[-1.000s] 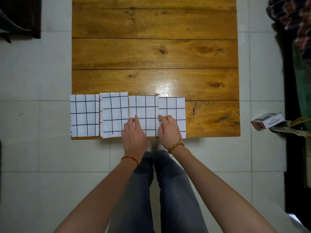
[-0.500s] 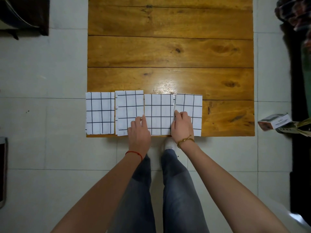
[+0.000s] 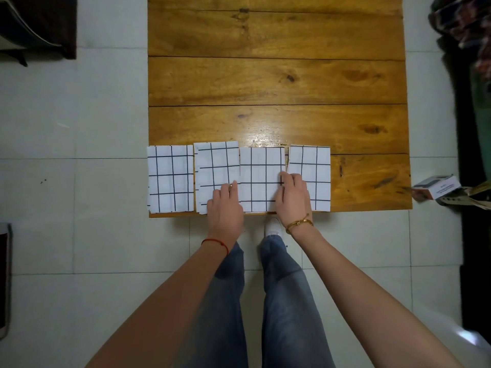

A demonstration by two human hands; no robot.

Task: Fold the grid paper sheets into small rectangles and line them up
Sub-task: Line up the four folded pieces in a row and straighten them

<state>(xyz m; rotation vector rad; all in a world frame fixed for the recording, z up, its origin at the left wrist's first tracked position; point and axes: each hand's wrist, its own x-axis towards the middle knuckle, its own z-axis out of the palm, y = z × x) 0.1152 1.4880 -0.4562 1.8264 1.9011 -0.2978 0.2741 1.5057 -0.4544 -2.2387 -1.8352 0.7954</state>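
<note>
Partly hidden, folded papers (image 3: 260, 166), under fingers (image 3: 289, 180)

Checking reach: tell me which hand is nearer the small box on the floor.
Right. The right hand rests on the papers toward the small box; the left hand lies farther away.

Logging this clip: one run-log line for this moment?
stage: aligning | four folded sheets rowed at table edge | left hand flat, second sheet | right hand flat, fourth sheet

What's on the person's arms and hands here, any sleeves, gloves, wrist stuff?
Both forearms are bare: no sleeves or gloves in view. The left hand has a thin red string bracelet at the wrist. The right hand has a gold chain bracelet.
</note>
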